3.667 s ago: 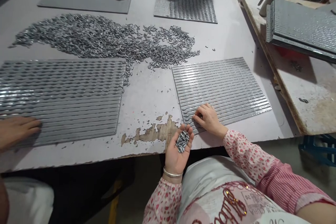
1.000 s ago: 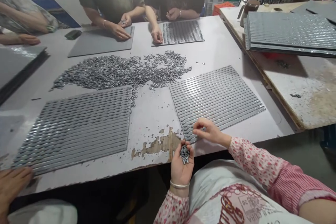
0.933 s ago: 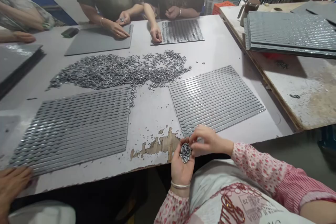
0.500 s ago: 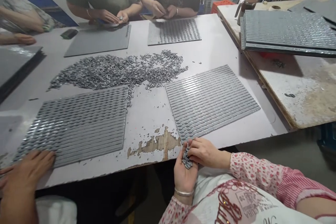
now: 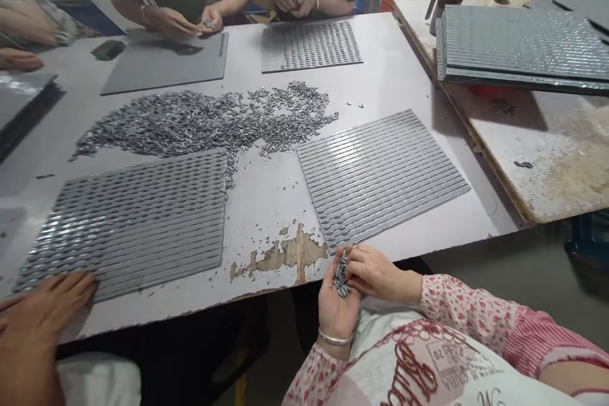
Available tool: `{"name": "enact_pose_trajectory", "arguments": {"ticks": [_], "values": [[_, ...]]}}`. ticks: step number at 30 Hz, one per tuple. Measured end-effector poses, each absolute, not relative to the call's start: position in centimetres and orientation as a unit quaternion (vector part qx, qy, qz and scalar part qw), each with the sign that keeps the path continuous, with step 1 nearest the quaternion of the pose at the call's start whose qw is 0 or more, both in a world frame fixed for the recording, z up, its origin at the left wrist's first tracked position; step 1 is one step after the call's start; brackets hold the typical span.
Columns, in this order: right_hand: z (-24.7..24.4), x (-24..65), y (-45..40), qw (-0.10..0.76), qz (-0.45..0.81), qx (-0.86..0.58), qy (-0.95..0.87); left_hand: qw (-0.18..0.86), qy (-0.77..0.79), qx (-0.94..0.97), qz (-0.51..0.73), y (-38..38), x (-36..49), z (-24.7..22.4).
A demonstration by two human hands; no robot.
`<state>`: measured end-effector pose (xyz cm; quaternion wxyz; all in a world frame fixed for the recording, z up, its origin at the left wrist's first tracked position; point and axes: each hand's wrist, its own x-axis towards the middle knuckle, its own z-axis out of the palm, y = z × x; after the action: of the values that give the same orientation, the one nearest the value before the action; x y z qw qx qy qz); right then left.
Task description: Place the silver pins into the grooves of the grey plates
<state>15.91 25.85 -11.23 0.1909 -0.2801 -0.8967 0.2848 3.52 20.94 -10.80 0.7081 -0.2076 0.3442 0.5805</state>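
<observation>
- Left hand (image 5: 339,309) is being held palm-up at the near table edge, cupped around a small heap of metal pieces (image 5: 341,276); a bangle (image 5: 335,337) is being worn at its wrist.
- Right hand (image 5: 375,273) is being pressed against the left, its fingertips (image 5: 351,269) pinched into the heap; whether a single piece is being gripped cannot be told.
- Heap is being kept in the left palm, just in front of the near corner of the ribbed tray (image 5: 380,171).
- Tray is lying flat on the table (image 5: 409,82), its grooves mostly unfilled; a few pieces are showing in the near corner rows.
- Chipped patch (image 5: 285,257) of the table top is showing just left of the hands.
- Loose pile (image 5: 200,120) of the same pieces is being left spread across the table middle, well apart from the hands.
- Second tray (image 5: 137,219), filled in rows, is being touched at its near corner by a co-worker's hand (image 5: 42,311).
- Two more trays are being worked at the far edge by other people's hands.
- Stack of filled trays (image 5: 523,44) is resting on the side bench at right.
</observation>
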Motion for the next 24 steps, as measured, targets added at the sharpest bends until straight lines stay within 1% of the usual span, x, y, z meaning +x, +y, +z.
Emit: {"name": "enact_pose_trajectory", "arguments": {"ticks": [7,11,15,21,24], "values": [[-11.4,15.4,27.2,0.185,0.255,-0.281,-0.907,0.714,0.337,-0.215,0.574,22.4,2.8,-10.7],[-10.8,15.3,28.0,0.144,0.263,-0.263,-0.917,0.716,0.32,-0.213,0.583,22.3,2.4,-11.2],[-10.9,15.2,28.1,0.113,0.241,-0.247,-0.932,0.717,0.316,-0.216,0.582,22.3,2.3,-11.4],[-10.9,15.0,27.9,0.142,0.227,-0.243,-0.932,0.711,0.318,-0.213,0.59,22.4,2.1,-11.3],[-10.7,14.9,27.9,0.123,0.217,-0.243,-0.937,0.704,0.324,-0.22,0.593,22.4,2.1,-11.1]]}}
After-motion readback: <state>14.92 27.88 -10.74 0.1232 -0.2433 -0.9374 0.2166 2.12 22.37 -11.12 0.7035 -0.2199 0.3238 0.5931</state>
